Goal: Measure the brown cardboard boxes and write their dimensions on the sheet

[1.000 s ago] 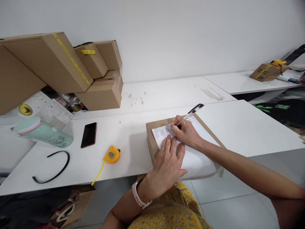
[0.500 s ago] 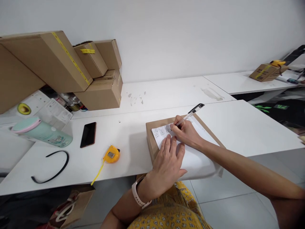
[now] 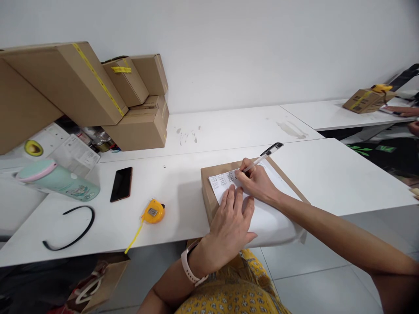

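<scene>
Step in hand, my read: handwriting on the paper (image 3: pixel 275 218), mid-entry. Paper lies on top of a cardboard box (image 3: pixel 209 196), right of centre in the frame, box on the white table (image 3: pixel 353 174). Small columns of writing fill the paper's upper left; too small to read. Lower part is blank where visible, near edge bows.

Right hand (image 3: pixel 257 181): thumb and fingers pinching the pen (image 3: pixel 272 149), capped end leaning to the upper right. Tip is down by the columns; can't confirm ink contact. Left hand (image 3: pixel 231 223): flat, fingers slightly spread, pressing the paper just below the writing. So 1 hand writes, 1 braces.

Next move, judging from this: short controlled strokes, firm brace so the paper doesn't skid on the box. Left fingertips sit close under the lines, so lower entries would need them shifted down.

Lower left of frame: tape measure (image 3: pixel 153 212) with some blade out, phone (image 3: pixel 121 184), black band (image 3: pixel 93 218). Far right edge: a co-worker's hand (image 3: pixel 404 111), well apart.
</scene>
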Tool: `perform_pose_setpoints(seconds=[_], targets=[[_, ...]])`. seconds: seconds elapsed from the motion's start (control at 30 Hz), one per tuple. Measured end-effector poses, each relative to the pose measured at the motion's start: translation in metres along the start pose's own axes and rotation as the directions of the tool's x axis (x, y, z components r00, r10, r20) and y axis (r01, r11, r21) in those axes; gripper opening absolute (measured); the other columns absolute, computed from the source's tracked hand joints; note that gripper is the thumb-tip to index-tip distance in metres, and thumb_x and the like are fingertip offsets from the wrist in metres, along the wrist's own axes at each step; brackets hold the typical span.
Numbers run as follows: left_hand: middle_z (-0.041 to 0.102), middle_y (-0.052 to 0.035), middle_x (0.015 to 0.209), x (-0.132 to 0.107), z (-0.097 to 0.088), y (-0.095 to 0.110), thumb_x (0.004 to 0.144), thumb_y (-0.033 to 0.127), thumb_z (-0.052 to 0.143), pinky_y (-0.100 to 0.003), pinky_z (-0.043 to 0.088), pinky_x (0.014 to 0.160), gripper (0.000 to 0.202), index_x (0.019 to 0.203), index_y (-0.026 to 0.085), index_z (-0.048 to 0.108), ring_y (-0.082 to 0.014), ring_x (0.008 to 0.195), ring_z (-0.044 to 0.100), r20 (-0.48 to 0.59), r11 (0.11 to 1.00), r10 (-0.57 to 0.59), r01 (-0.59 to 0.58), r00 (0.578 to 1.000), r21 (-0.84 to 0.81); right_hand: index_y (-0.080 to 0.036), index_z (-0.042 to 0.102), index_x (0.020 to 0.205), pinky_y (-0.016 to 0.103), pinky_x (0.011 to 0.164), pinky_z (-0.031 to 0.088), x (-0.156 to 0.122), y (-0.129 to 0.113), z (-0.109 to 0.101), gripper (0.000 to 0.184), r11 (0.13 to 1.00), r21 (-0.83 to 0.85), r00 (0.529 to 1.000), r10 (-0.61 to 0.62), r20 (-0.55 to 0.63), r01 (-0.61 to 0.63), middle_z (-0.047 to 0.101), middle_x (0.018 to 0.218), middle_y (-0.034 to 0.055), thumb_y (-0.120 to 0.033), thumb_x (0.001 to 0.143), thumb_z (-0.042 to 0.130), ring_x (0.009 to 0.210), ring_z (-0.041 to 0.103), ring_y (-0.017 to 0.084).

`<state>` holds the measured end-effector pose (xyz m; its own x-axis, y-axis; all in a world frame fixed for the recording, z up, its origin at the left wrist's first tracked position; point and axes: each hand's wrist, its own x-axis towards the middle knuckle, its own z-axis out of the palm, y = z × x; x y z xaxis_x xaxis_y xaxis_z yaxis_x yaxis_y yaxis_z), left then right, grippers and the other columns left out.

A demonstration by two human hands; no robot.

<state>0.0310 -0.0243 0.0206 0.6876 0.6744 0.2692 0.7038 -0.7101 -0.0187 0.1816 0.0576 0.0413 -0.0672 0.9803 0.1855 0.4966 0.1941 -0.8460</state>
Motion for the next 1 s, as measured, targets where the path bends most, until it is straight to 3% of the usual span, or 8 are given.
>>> perform_pose_setpoints(seconds=[1.0], targets=[[0.052, -0.0280, 0.148, 0.0000, -0.0029, -0.0007, 0.075, 0.064, 0.079, -0.052, 0.039, 0.116, 0.093, 0.141, 0.006, 0.048, -0.0432, 0.143, 0.043, -0.024, 1.000, 0.013, -0.012, 1.000, 0.026, -0.025, 0.038, 0.071, 0.029, 0.051, 0.028, -0.0002, -0.0017, -0.0007, 0.020, 1.000, -0.018, 0.999, 0.006, -0.040, -0.006, 0.039, 0.053, -0.0071, -0.026, 0.083, 0.054, 0.051, 0.036, 0.011]])
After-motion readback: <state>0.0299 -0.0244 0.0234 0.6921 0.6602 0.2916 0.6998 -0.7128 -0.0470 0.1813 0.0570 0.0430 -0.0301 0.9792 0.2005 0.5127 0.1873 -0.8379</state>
